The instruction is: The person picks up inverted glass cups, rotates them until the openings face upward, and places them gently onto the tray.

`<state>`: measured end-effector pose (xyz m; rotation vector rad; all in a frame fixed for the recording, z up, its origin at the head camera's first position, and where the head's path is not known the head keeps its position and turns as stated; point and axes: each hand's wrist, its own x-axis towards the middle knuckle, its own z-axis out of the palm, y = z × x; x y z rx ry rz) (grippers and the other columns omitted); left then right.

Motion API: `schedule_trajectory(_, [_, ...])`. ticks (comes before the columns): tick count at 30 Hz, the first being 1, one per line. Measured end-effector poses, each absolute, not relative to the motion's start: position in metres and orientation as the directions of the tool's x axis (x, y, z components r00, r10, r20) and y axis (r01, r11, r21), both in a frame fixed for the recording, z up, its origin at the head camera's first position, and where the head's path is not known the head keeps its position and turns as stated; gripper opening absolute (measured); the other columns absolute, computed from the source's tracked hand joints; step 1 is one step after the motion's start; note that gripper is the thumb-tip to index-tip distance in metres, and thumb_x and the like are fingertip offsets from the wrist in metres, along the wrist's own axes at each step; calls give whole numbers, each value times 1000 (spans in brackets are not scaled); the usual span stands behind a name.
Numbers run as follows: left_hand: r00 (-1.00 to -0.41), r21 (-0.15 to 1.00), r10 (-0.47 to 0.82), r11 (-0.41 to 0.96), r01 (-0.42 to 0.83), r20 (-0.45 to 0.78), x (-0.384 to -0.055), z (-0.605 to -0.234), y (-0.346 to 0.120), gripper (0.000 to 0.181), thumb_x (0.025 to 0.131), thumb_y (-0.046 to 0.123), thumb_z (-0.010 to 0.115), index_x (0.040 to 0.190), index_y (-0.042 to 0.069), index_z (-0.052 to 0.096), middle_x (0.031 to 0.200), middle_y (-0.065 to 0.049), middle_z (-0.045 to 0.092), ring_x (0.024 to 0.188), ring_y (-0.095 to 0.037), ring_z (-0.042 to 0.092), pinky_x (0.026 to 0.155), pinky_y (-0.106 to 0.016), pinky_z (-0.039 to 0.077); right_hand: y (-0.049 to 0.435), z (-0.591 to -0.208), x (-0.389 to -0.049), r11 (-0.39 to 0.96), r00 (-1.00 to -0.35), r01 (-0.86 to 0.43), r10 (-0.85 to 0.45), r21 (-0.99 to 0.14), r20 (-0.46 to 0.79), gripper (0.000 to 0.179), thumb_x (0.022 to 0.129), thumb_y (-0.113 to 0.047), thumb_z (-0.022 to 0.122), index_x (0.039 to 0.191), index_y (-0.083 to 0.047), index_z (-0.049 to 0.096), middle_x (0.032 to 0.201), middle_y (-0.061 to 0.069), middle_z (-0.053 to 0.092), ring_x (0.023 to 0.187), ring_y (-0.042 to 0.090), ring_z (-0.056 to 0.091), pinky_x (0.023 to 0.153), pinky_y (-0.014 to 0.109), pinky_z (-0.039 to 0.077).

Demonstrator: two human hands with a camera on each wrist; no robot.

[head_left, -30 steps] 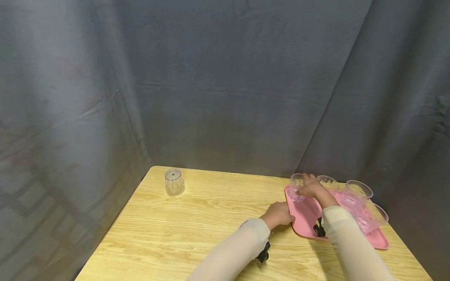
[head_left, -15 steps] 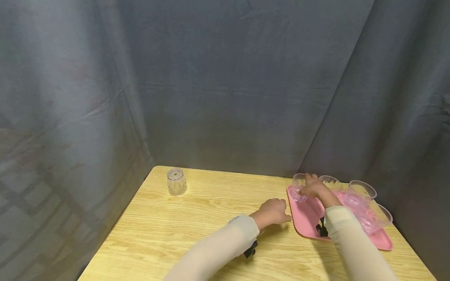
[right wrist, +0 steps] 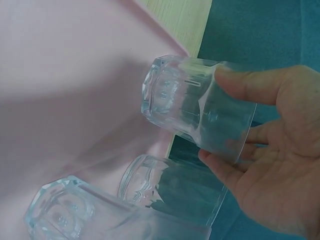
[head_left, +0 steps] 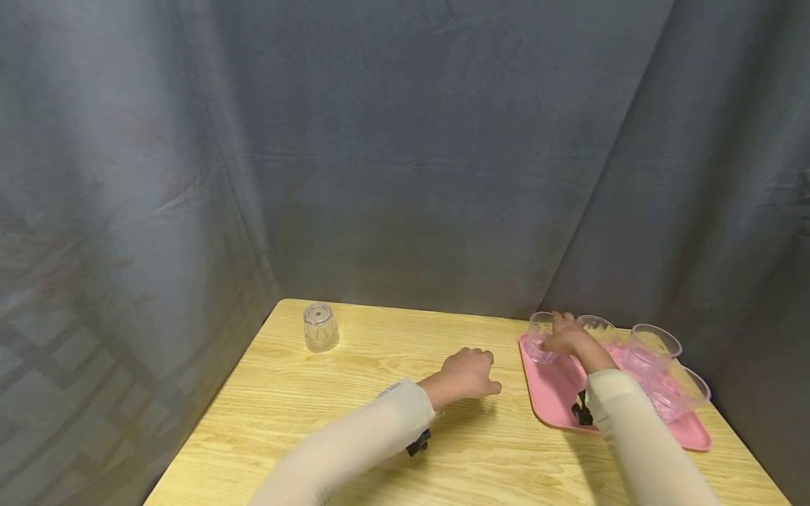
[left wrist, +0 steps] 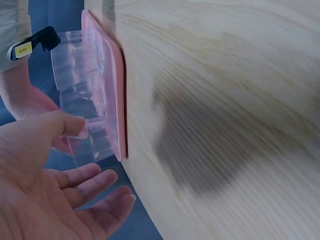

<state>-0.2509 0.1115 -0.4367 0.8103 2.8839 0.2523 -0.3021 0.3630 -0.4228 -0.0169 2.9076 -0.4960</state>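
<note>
My right hand [head_left: 572, 342] grips a clear drinking glass [head_left: 539, 346] at the back left corner of the pink tray [head_left: 552, 397]. In the right wrist view, its thumb lies on one side of that upright glass [right wrist: 177, 97] and the fingers curl round the other, near the rim. My left hand [head_left: 467, 374] hovers over the wooden table, left of the tray, holding nothing. The left wrist view shows its fingers [left wrist: 102, 215] spread and loosely bent. Several more clear glasses, among them one at the back [head_left: 596, 327] and a wide-rimmed one [head_left: 657, 343], stand mouth up on the tray.
Far to the left, one faceted clear glass [head_left: 321, 329] stands upside down on the wooden table [head_left: 380, 365]. Grey curtains [head_left: 405, 176] hang close behind the table and along both sides. The tray lies near the table's right edge.
My left hand has let go of the tray's left edge and moved left over the table. The right hand stays on its glass. The view has shifted slightly.
</note>
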Motion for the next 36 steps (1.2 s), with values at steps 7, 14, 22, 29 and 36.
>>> schedule_trajectory(7, [-845,194,527,842,503,-96,-250,-429,84,55,94,49,66,138,18,60,133,3,64,116,-20,59,82,-37,56,364,-425,-304,949,-982,12,-49,-316,-184,92,85,-21,72,143,27,19,142,52,21,132,66,28,108,71,31])
schedule_trajectory(14, [-857,203,512,847,491,-63,-251,-422,58,59,94,50,67,141,15,58,137,-1,62,122,-24,57,92,-40,54,364,-424,-304,950,-980,16,-47,-312,-195,94,85,-22,72,143,27,17,143,52,19,133,66,26,109,71,29])
schedule_trajectory(22, [-874,215,485,857,468,-31,-253,-415,32,64,91,52,69,141,13,58,135,-6,62,125,-31,54,98,-46,50,365,-424,-304,947,-978,23,-45,-320,-203,94,86,-22,72,144,26,16,143,52,19,133,65,26,109,70,30])
schedule_trajectory(29, [-885,207,465,866,456,3,-256,-408,4,65,91,53,69,141,12,58,135,-7,61,125,-32,54,100,-49,48,365,-426,-305,949,-979,20,-46,-314,-200,94,85,-21,72,144,26,16,142,51,20,132,65,27,109,70,31])
schedule_trajectory(36, [-900,213,436,878,429,16,-260,-401,-22,67,90,54,70,140,11,58,134,-9,61,123,-33,53,100,-51,47,364,-425,-304,946,-979,24,-44,-322,-200,94,85,-20,71,144,27,15,143,52,18,133,65,26,110,70,29])
